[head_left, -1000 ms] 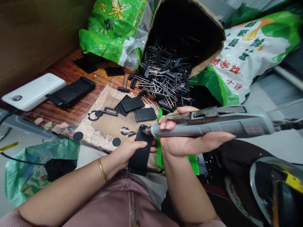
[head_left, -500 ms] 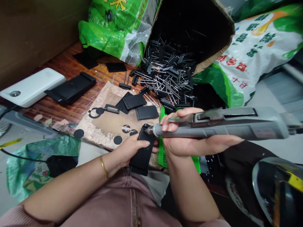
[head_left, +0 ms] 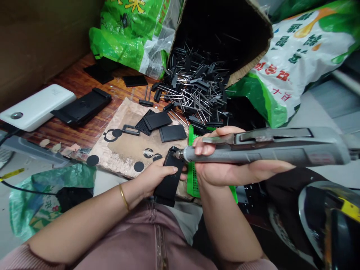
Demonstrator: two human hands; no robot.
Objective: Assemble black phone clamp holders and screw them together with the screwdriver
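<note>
A black plastic part (head_left: 168,182) is gripped in my left hand (head_left: 154,176), thumb on its face and fingertips showing at its right edge. My right hand (head_left: 222,168) is wrapped round a grey electric screwdriver (head_left: 261,152), which lies level. Its bit meets the upper end of the black part; the exact contact point is too small to tell. Two overlapping black plates (head_left: 157,120) and another black plate (head_left: 173,133) lie on the worn board (head_left: 120,152) just beyond. Near them are a black rectangular frame (head_left: 131,129) and a black ring (head_left: 109,135).
Behind the board, black pieces with metal rods (head_left: 194,93) spill from a cardboard box (head_left: 253,60). A green basket (head_left: 192,180) sits beneath my right wrist. Left are a white power bank (head_left: 39,107) and a black holder (head_left: 84,107). Bags (head_left: 132,41) flank the box.
The view has shifted slightly, so the background sits a little further left. Both hands keep their holds, and the screwdriver bit stays at the black part's upper end.
</note>
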